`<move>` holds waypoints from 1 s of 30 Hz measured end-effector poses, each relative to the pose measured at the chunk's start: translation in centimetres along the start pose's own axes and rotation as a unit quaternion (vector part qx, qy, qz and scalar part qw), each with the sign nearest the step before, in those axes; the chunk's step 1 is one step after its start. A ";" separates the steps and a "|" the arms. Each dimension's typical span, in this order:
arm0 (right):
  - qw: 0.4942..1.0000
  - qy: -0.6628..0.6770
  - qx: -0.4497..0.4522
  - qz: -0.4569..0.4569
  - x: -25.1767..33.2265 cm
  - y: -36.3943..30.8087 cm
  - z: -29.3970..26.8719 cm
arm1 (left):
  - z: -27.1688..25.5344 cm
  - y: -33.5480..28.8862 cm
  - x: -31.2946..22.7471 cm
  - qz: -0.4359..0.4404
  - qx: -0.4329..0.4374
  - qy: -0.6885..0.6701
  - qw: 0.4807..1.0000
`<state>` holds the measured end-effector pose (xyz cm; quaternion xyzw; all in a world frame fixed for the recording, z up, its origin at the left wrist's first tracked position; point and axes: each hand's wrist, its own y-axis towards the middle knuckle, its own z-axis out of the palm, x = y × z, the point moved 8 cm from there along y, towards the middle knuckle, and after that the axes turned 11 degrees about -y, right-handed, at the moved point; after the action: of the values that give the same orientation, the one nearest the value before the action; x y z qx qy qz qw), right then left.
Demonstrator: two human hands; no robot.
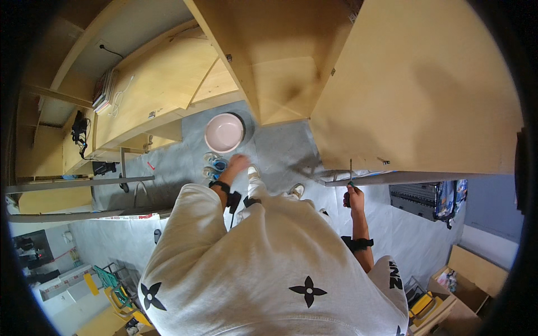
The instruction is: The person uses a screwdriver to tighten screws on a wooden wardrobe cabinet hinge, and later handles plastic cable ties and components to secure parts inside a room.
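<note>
My right hand (353, 196) is closed around a screwdriver (351, 178) with a dark green handle. Its thin shaft points up at the lower edge of a large wooden cabinet panel (414, 95), close to a small metal fitting (383, 161). My left hand (238, 163) hangs out in front of me, blurred, with nothing in it, above the grey floor and near a pair of blue and white shoes (214, 166). Both wrists carry black bands. My white shirt fills the lower middle of the view.
A round pink basin (224, 133) sits on the floor ahead. An open wooden cabinet (280, 61) rises in front, with a wooden desk (151, 89) holding books at left. A dark suitcase (414, 199) and cardboard boxes (476, 274) stand at right. Metal rails (78, 182) cross at left.
</note>
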<state>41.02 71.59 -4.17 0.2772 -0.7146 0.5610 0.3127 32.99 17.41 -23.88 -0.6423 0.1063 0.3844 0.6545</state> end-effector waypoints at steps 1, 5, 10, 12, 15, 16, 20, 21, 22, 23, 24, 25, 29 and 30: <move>0.999 -0.033 -0.012 -0.015 -0.2 -0.6 -0.7 | -4.7 -0.1 2.2 -0.017 -0.022 0.025 0.999; 0.981 -0.169 -0.090 -0.014 -3.3 -1.0 -4.7 | -17.3 -5.0 7.7 -0.110 0.128 -0.043 0.985; 0.957 -0.257 -0.126 0.051 -2.4 -0.2 -8.1 | -18.6 -8.5 8.3 -0.130 -0.055 0.079 0.987; 0.958 -0.250 -0.129 0.058 -1.5 0.7 -8.4 | -15.8 -9.0 6.5 -0.043 0.066 -0.045 0.996; 0.972 -0.198 -0.125 0.017 0.6 1.1 -8.5 | -8.9 -8.3 2.9 -0.095 -0.054 0.044 0.993; 0.973 -0.192 -0.130 -0.002 2.1 0.6 -7.8 | -6.9 -8.4 1.8 -0.100 -0.051 0.045 0.993; 0.955 -0.248 -0.153 -0.047 4.1 0.0 -8.3 | -1.4 -8.5 -1.8 -0.040 0.057 0.062 0.996; 0.944 -0.287 -0.152 -0.056 3.5 1.0 -8.4 | -1.5 -7.8 -2.4 -0.024 0.080 0.057 0.995; 0.848 -0.427 -0.214 -0.228 4.5 2.4 -7.7 | -3.4 -6.5 -2.2 0.010 0.133 0.043 0.990; 0.819 -0.448 -0.232 -0.273 3.9 1.8 -7.7 | -1.1 -7.3 -3.1 0.064 0.153 0.162 0.973; 0.892 -0.393 -0.184 -0.122 3.5 0.5 -6.5 | 0.5 -9.0 -4.3 0.048 0.121 0.130 0.983; 0.906 -0.375 -0.157 -0.120 3.4 -0.1 -6.4 | 1.8 -9.0 -4.7 0.027 0.167 -0.022 0.985; 0.930 -0.347 -0.112 -0.055 3.1 -2.5 -5.1 | 11.2 -12.4 -11.2 0.051 0.223 0.068 0.971; 0.942 -0.320 -0.089 -0.053 3.5 -3.1 -4.4 | 13.4 -13.2 -12.6 0.075 0.249 0.079 0.962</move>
<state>41.59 75.04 1.21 0.4505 -0.8082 0.3598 0.1202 28.07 26.71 -3.83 -0.4775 0.2985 0.3417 0.7524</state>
